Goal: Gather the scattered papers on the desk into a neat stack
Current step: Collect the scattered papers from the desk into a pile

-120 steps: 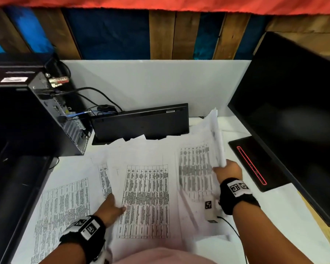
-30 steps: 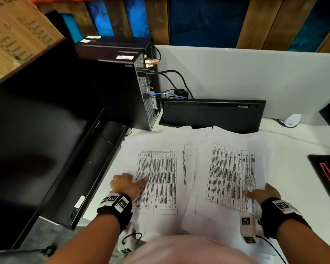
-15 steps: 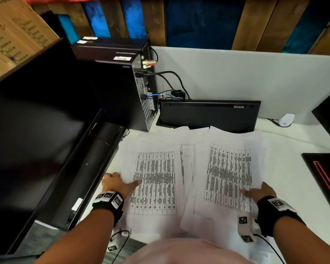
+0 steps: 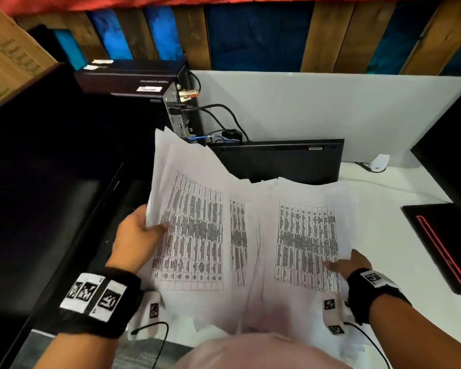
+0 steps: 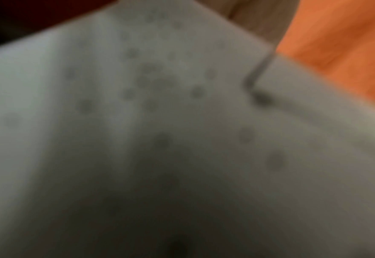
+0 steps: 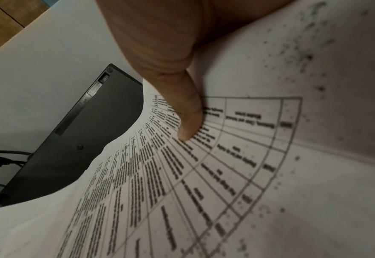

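Several white sheets printed with tables lie overlapping on the white desk [image 4: 399, 262]. My left hand [image 4: 144, 230] grips the left edge of the left papers [image 4: 194, 235], thumb on top, and that side stands lifted and curled up off the desk. In the left wrist view, blurred paper [image 5: 138, 122] fills nearly the whole frame. My right hand [image 4: 343, 265] holds the right edge of the right papers [image 4: 306, 241]. Its thumb [image 6: 188, 122] presses on the printed page [image 6: 204, 183], and its fingers are hidden under the sheets.
A black keyboard [image 4: 277, 163] stands on edge against the white partition behind the papers. A black computer tower [image 4: 144, 102] with cables is at the back left. Dark monitors sit at the left [image 4: 37, 182] and right [image 4: 450, 155]. A black base [image 4: 442, 243] with a red line lies at the right.
My left hand went from lying flat on the left sheet to gripping its left edge and raising it. My right hand stayed at the right sheets' edge.
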`<state>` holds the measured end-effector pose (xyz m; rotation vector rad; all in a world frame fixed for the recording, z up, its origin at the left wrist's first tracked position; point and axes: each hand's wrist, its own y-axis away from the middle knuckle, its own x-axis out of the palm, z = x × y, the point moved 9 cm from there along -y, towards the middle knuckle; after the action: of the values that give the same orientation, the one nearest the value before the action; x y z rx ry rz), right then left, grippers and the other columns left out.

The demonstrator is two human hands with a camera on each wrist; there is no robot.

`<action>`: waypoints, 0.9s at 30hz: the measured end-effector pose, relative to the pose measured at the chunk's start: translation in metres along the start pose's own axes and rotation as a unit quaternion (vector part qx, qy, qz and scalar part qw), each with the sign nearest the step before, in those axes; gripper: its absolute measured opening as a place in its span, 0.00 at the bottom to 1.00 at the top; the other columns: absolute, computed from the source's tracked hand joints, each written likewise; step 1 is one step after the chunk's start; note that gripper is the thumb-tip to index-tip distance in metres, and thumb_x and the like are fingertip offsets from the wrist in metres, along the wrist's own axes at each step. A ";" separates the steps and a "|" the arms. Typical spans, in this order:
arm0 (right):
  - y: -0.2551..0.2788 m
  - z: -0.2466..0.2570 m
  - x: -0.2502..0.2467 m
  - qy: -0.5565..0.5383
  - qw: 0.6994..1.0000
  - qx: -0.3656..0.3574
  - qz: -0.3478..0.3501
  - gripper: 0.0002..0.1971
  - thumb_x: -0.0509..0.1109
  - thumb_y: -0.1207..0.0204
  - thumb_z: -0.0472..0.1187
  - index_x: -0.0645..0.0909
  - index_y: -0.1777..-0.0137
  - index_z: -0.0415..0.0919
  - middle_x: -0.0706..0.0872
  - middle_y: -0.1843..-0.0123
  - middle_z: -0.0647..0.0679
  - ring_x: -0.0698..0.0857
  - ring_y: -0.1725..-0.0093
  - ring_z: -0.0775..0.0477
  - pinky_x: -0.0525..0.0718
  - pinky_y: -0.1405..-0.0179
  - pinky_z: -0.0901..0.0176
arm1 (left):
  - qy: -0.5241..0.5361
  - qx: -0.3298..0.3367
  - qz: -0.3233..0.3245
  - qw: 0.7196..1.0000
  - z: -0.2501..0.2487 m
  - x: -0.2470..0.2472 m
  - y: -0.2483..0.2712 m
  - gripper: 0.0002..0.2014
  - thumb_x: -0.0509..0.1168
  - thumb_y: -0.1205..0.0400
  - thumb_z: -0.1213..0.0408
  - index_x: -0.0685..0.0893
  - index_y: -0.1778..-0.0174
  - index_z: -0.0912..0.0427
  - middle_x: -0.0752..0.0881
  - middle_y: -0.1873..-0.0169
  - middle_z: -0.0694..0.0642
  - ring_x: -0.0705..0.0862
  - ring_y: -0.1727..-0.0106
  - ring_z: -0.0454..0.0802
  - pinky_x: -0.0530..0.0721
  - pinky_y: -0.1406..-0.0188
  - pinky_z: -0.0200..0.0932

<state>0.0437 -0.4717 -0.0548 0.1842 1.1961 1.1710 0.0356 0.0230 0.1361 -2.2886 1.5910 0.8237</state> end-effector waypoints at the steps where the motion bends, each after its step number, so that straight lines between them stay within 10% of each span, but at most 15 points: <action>1: 0.000 0.001 0.001 -0.001 1.000 -0.003 0.001 0.49 0.79 0.31 0.44 0.52 0.17 0.33 0.61 0.16 0.38 0.63 0.18 0.38 0.60 0.18 0.51 | 0.013 0.028 -0.004 1.000 -0.018 -0.013 0.005 0.11 0.71 0.22 0.68 0.81 0.60 0.45 0.87 0.64 0.53 0.85 0.64 0.54 0.84 0.65 0.46; 5: -0.001 -0.002 0.001 -0.018 1.000 -0.002 0.007 0.51 0.81 0.32 0.41 0.52 0.17 0.33 0.61 0.16 0.38 0.63 0.18 0.39 0.60 0.19 0.52 | 0.047 0.136 -0.048 0.988 -0.084 -0.056 0.028 0.07 0.72 0.22 0.63 0.83 0.54 0.45 0.89 0.62 0.56 0.87 0.61 0.57 0.86 0.65 0.49; 10: 0.003 -0.001 -0.001 -0.034 0.999 -0.013 0.024 0.51 0.80 0.31 0.42 0.50 0.17 0.34 0.60 0.16 0.37 0.63 0.18 0.37 0.64 0.22 0.51 | 0.204 0.153 -0.083 0.963 -0.118 -0.066 0.030 0.05 0.73 0.25 0.53 0.83 0.57 0.42 0.89 0.66 0.32 0.87 0.64 0.30 0.89 0.56 0.34; 13: 0.004 -0.002 0.000 -0.044 0.998 -0.020 0.033 0.47 0.79 0.31 0.42 0.54 0.18 0.34 0.65 0.19 0.36 0.68 0.21 0.36 0.69 0.26 0.51 | 0.269 0.157 -0.079 0.947 -0.129 -0.042 0.026 0.07 0.72 0.25 0.58 0.81 0.55 0.51 0.89 0.69 0.33 0.87 0.68 0.28 0.85 0.67 0.24; 19: 0.000 -0.008 -0.007 -0.076 0.995 -0.035 0.046 0.32 0.71 0.30 0.46 0.74 0.31 0.26 0.82 0.34 0.33 0.83 0.41 0.39 0.81 0.39 0.51 | 0.323 0.029 0.062 0.944 -0.083 0.076 -0.003 0.15 0.64 0.20 0.81 0.80 0.40 0.63 0.92 0.60 0.49 0.91 0.60 0.39 0.87 0.62 0.32; 23: 0.002 -0.013 -0.017 -0.140 0.988 -0.006 0.061 0.25 0.52 0.13 0.43 0.65 0.23 0.24 0.69 0.22 0.29 0.72 0.24 0.35 0.68 0.24 0.50 | 0.243 -0.082 0.156 0.954 -0.015 0.161 -0.004 0.20 0.69 0.23 0.78 0.78 0.36 0.62 0.88 0.51 0.58 0.89 0.54 0.51 0.84 0.44 0.47; 27: 0.001 -0.011 -0.017 -0.207 0.975 -0.020 0.077 0.33 0.50 0.18 0.63 0.66 0.21 0.41 0.70 0.21 0.41 0.71 0.24 0.37 0.69 0.27 0.50 | 0.079 -0.124 0.226 0.963 0.042 0.206 -0.002 0.22 0.78 0.30 0.70 0.80 0.41 0.64 0.89 0.55 0.58 0.86 0.52 0.57 0.85 0.50 0.47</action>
<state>0.0356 -0.4893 -0.0480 0.4737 0.8001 1.2181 0.0761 -0.1172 -0.0159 -2.2248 2.2512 1.0110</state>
